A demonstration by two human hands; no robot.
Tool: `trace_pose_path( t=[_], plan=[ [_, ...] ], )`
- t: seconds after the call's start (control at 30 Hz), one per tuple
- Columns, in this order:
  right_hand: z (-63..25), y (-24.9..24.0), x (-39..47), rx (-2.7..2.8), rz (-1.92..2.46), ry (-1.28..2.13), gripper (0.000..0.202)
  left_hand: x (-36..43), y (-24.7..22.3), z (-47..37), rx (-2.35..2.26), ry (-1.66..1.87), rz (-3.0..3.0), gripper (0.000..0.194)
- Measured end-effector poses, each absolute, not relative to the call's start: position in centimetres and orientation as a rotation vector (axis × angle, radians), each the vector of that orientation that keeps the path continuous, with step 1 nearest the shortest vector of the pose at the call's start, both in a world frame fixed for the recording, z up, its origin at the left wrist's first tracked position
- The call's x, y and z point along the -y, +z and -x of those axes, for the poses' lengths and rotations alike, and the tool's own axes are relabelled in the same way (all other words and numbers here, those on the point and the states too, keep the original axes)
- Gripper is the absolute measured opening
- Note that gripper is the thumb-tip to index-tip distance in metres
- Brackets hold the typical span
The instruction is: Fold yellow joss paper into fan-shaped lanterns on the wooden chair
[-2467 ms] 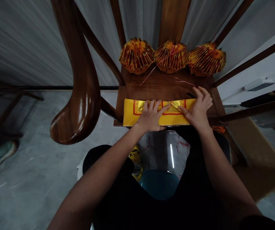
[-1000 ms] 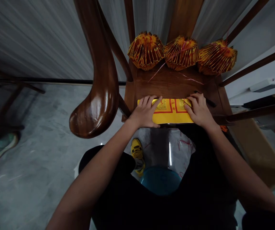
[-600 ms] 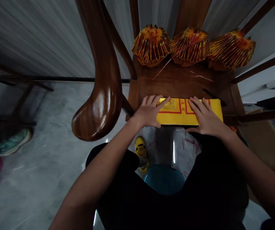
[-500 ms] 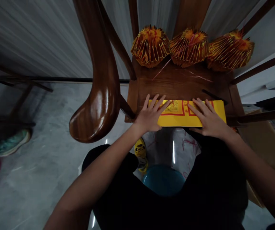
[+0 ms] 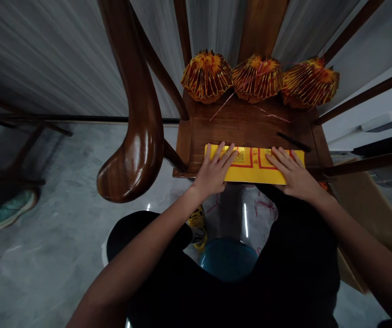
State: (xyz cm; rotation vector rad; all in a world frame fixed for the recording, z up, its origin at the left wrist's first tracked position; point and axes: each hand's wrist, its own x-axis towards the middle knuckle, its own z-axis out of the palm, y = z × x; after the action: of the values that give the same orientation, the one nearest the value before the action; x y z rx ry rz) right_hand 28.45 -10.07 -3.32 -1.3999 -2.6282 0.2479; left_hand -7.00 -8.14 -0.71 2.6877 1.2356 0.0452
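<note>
A folded yellow paper (image 5: 255,174) with red and gold print lies along the front edge of a dark wooden chair seat (image 5: 230,127). On its left end rests my left hand (image 5: 213,172), fingers spread flat. My right hand (image 5: 293,175) lies on the right part of the paper, its fingers stretched out too. Behind the paper, a dark thin stick (image 5: 294,141) lies on the seat at the right. Three fan-like bundles of orange and gold folded paper stand in a row at the back: left (image 5: 206,77), middle (image 5: 257,78) and right (image 5: 310,83).
The chair's curved armrest (image 5: 130,168) rises at the left. A cardboard box (image 5: 373,214) stands on the floor at the right. Below the seat are a teal stool (image 5: 228,259) and a yellow shoe (image 5: 197,223). Another shoe (image 5: 11,208) is at the far left.
The view has shifted slightly, so the seat and bundles appear further left. Both hands still lie flat on the yellow paper, with the left fingers a little closer together.
</note>
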Motion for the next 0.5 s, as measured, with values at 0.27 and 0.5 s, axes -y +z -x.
trace_pose_path(
  t=[0.27, 0.5],
  plan=[
    [-30.0, -1.8, 10.7, 2.660, 1.552, 0.304, 0.089, 8.2, 1.0, 6.9, -1.254, 0.052, -2.585, 0.100],
    [-32.1, 1.9, 10.8, 2.373, 1.423, 0.859, 0.050, 7.6, 4.9, 9.5, -1.231, -0.013, -2.415, 0.081]
  ],
)
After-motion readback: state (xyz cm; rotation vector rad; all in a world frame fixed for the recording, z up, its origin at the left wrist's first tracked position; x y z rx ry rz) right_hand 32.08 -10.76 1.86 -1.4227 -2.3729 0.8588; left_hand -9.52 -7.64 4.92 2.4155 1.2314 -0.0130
